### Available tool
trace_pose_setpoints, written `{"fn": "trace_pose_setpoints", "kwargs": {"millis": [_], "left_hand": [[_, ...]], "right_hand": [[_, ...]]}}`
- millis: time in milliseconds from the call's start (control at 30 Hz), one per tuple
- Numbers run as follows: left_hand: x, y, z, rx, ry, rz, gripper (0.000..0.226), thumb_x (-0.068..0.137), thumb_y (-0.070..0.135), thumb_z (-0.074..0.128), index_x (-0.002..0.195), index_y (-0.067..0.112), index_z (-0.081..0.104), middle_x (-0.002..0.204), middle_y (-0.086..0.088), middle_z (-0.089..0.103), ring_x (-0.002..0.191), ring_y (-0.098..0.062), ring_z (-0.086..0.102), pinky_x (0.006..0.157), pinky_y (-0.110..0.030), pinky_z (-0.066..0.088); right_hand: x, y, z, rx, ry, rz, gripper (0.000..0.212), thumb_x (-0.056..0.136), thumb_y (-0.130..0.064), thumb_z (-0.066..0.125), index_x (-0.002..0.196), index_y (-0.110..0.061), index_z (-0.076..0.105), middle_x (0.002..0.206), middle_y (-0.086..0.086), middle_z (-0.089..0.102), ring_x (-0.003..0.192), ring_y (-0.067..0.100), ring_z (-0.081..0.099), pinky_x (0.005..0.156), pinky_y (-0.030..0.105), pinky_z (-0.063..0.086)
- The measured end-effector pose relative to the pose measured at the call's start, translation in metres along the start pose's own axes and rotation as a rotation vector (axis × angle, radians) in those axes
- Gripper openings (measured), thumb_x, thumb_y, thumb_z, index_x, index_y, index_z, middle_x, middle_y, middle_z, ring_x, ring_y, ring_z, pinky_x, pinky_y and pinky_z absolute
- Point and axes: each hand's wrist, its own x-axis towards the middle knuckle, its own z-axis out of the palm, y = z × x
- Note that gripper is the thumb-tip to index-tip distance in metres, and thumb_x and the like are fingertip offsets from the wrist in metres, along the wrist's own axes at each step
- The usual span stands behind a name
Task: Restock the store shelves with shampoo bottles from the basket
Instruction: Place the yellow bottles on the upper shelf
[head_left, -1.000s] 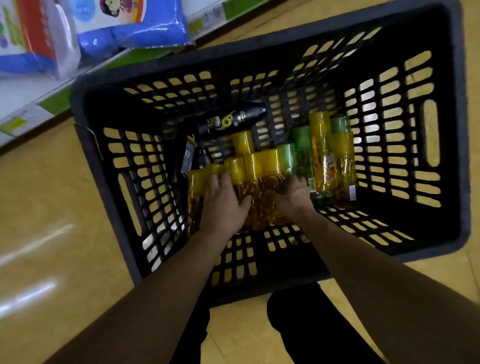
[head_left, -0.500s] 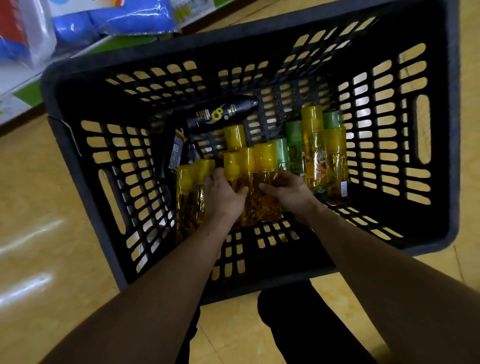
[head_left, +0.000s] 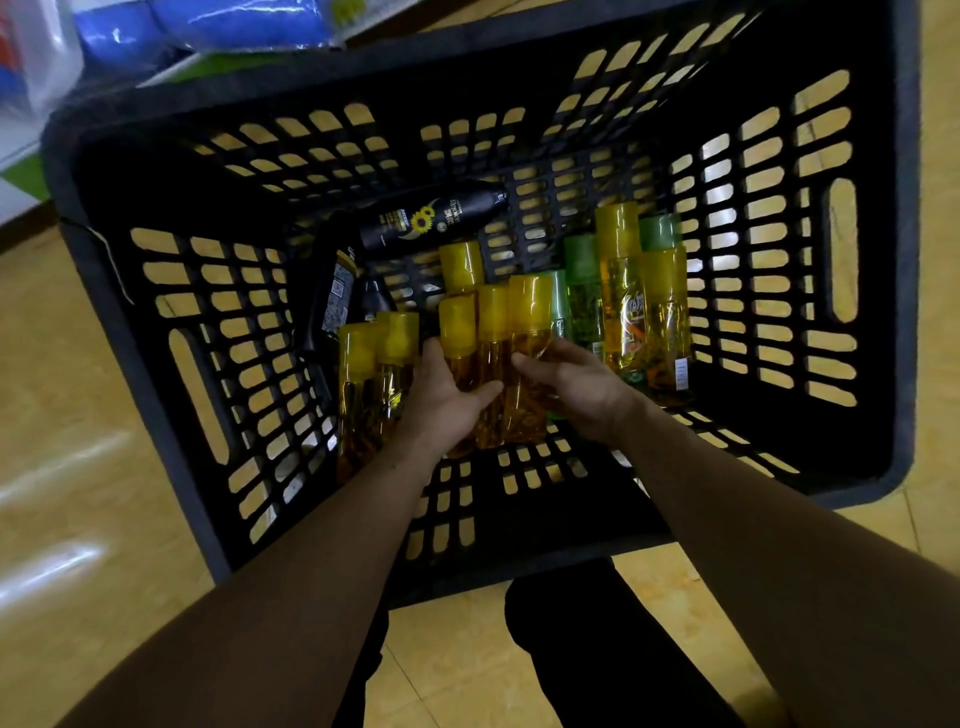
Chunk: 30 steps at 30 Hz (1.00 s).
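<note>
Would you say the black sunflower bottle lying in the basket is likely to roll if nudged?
Probably: the black bottle lies on its side and looks round, so it may roll. Its glossy shell looks rigid, perhaps slippery.

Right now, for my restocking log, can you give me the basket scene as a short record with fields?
container: black slotted basket on the floor
left hand: grips the middle yellow bottles
right hand: fingers curl round the same cluster
green bottles: right of that cluster
black bottle: on its side, beyond the cluster
</note>
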Motion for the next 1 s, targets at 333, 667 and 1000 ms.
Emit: {"fn": "trace_pose_setpoints", "kwargs": {"millis": [333, 667, 1000], "left_hand": [[0.007, -0.008, -0.016, -0.245, -0.084, -0.161, 0.113, 0.072, 0.052, 0.082, 0.158, 0.028, 0.012, 0.165, -0.005, 0.019, 0.148, -0.030, 0.025, 0.116, -0.056, 0.028], [-0.017, 0.004, -0.042, -0.507, -0.227, -0.142, 0.042, 0.079, 0.028, 0.082, 0.104, 0.040, 0.049, 0.102, 0.011, 0.062, 0.100, -0.010, 0.059, 0.072, -0.029, 0.045], [-0.076, 0.062, -0.114, -0.556, -0.352, 0.013, 0.052, 0.080, 0.023, 0.078, 0.128, 0.026, 0.058, 0.119, 0.002, 0.071, 0.108, -0.015, 0.067, 0.076, -0.035, 0.056]], "right_hand": [[-0.005, -0.007, 0.007, 0.083, -0.041, -0.025, 0.086, 0.089, -0.019, 0.072, 0.158, -0.019, 0.020, 0.127, 0.006, 0.063, 0.090, 0.014, 0.068, 0.067, 0.026, 0.054], [-0.031, -0.015, 0.015, 0.113, -0.026, -0.087, 0.075, 0.088, -0.026, 0.072, 0.152, -0.019, 0.034, 0.112, 0.008, 0.073, 0.097, 0.027, 0.072, 0.079, 0.045, 0.057], [-0.119, -0.062, 0.047, 0.110, -0.064, -0.258, 0.099, 0.074, -0.048, 0.081, 0.155, -0.027, 0.029, 0.145, 0.010, 0.054, 0.127, 0.025, 0.056, 0.105, 0.054, 0.047]]}}
